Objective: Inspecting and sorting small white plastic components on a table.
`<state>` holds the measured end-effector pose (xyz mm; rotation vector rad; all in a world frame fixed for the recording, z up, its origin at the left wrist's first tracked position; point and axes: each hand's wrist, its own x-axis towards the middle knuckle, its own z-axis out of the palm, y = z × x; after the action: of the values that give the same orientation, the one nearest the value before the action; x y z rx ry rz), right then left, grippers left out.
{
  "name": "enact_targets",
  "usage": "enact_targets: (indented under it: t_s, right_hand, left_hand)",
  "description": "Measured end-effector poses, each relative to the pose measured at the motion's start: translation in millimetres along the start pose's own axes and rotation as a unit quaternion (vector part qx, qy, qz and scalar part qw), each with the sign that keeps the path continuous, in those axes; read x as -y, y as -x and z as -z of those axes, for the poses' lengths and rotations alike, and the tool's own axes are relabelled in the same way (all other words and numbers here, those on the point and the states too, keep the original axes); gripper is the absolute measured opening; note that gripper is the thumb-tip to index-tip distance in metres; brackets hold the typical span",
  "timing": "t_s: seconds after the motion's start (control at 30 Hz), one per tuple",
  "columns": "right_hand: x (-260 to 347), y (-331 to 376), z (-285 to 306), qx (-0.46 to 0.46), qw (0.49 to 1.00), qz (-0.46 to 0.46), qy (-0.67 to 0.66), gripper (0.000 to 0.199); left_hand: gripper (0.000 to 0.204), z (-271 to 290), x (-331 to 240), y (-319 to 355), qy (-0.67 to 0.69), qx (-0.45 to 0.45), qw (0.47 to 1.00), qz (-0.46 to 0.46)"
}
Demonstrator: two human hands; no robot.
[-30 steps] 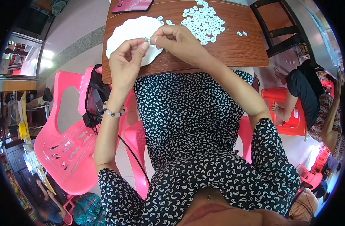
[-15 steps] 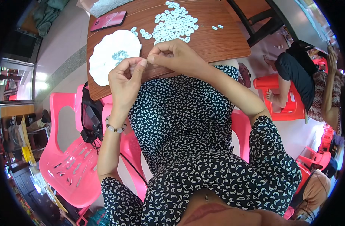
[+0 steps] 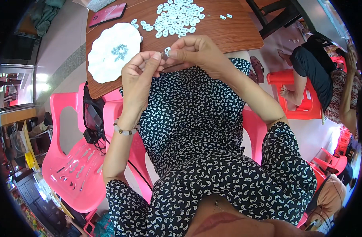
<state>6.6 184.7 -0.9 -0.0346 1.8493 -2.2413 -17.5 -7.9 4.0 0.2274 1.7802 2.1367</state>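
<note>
My right hand (image 3: 198, 54) pinches a small white oval piece (image 3: 167, 50) with dark holes between thumb and finger, just above the table's near edge. Close against it, my left hand (image 3: 142, 71) is closed in a pinch; whatever its fingertips hold is too small to make out. On the brown wooden table (image 3: 224, 33), a loose pile of similar white oval pieces (image 3: 177, 17) lies beyond my hands. A white scalloped plate (image 3: 100, 65) sits to the left, with a cluster of tiny greyish bits (image 3: 119, 51) on it.
A pink phone-like case (image 3: 107, 14) lies at the table's far left. Two stray white pieces (image 3: 226, 16) lie right of the pile. A pink plastic chair (image 3: 72, 173) with a black bag (image 3: 94, 114) stands left; a person sits near a red stool (image 3: 295, 106) at right.
The white oval piece now shows at my right fingertips. Both hands have shifted slightly right relative to the plate, and the table sits a little higher in view.
</note>
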Motion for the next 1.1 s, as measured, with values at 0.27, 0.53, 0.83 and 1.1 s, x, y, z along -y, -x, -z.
enact_targets:
  t_s: [0.27, 0.53, 0.83, 1.1]
  right_hand:
    - [7, 9, -2, -0.026, 0.999, 0.016, 0.037, 0.023]
    - [9, 12, -3, -0.044, 0.996, 0.035, 0.063, 0.018]
    - [7, 11, -1, -0.031, 0.996, 0.031, 0.075, 0.018]
    - [6, 12, -1, -0.040, 0.996, 0.040, 0.066, 0.018]
  left_hand:
    - [0.020, -3, 3, 4, 0.003, 0.009, 1.000, 0.018]
    - [0.019, -4, 4, 4, -0.008, 0.019, 0.999, 0.028]
    - [0.018, -6, 7, 4, -0.026, 0.018, 0.999, 0.033]
    - [0.018, -4, 8, 4, -0.017, 0.012, 0.999, 0.027]
